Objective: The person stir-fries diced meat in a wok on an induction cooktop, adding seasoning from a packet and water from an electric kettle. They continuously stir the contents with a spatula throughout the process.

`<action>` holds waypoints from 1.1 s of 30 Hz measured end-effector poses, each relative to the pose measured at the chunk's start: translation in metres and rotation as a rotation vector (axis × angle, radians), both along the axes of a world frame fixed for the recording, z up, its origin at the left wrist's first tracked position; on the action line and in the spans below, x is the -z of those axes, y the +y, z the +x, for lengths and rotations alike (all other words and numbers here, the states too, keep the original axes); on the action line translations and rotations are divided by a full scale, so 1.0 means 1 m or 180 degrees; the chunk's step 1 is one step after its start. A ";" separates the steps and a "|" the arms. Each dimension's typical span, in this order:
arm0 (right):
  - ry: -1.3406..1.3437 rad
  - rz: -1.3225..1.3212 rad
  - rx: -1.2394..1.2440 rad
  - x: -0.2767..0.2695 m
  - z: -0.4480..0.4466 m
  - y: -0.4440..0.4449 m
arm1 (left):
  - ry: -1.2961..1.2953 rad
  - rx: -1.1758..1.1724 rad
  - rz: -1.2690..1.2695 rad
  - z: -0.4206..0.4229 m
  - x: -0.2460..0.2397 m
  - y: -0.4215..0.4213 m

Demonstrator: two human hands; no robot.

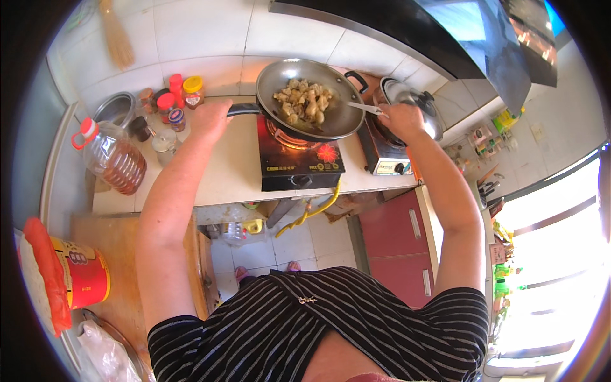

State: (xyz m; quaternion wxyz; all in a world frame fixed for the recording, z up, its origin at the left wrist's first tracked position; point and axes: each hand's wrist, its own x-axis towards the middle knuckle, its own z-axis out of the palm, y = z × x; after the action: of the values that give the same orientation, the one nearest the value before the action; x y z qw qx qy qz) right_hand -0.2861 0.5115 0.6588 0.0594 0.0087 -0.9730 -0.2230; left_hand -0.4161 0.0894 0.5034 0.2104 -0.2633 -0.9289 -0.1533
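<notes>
My left hand (210, 119) is closed around the black handle (243, 110) of a metal wok (341, 119). Light brown chunks of meat (305, 101), seemingly chicken on the bone, lie heaped in its middle. From the right, my right hand (403, 122) grips a metal spatula (365, 107) whose working end reaches into the wok beside the meat. Under the wok, the burner of a black gas stove (300, 167) glows orange. The wok looks tilted and hides most of the burner. A black loop handle (357, 82) sticks out on the wok's far right side.
A second gas stove (391, 160) holds a lidded pot (429, 117) on the right. Seasoning jars (166, 105) and a large plastic oil bottle (117, 155) stand left. Overhead at the right juts a range hood (382, 33). A yellow gas hose (329, 203) hangs below the counter (229, 167).
</notes>
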 end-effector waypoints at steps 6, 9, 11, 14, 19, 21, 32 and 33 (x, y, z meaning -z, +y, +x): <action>-0.0498 0.0385 0.0122 -0.058 -0.014 0.016 | -0.0129 -0.0115 -0.0140 0.000 -0.008 0.003; -0.0743 0.0303 0.0232 -0.078 -0.029 0.002 | -0.0173 -0.0102 -0.0247 -0.002 -0.007 0.004; -0.1033 0.0309 0.0258 -0.087 -0.041 -0.014 | -0.0161 -0.0124 -0.0270 -0.003 -0.004 -0.001; -0.1563 -0.0413 0.0489 -0.074 -0.054 0.007 | -0.0130 -0.0010 -0.0228 0.001 -0.010 0.004; -0.0701 -0.1217 0.0321 0.024 -0.039 0.023 | 0.0033 -0.0009 -0.0114 0.003 -0.004 0.002; -0.0035 -0.1126 0.0280 0.053 -0.030 -0.001 | 0.0049 -0.0019 -0.0138 0.000 -0.004 0.002; -0.0049 0.0497 -0.0024 -0.043 -0.012 0.034 | 0.0024 -0.0013 -0.0059 -0.001 -0.005 0.003; -0.0132 0.0582 0.0020 -0.049 -0.021 0.047 | 0.0009 -0.0019 -0.0029 0.000 -0.006 0.003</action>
State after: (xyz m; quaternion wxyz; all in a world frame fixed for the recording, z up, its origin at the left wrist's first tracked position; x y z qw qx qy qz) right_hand -0.3075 0.5585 0.7076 0.0376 0.0157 -0.9496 -0.3109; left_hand -0.4165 0.0925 0.5093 0.2109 -0.2617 -0.9301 -0.1480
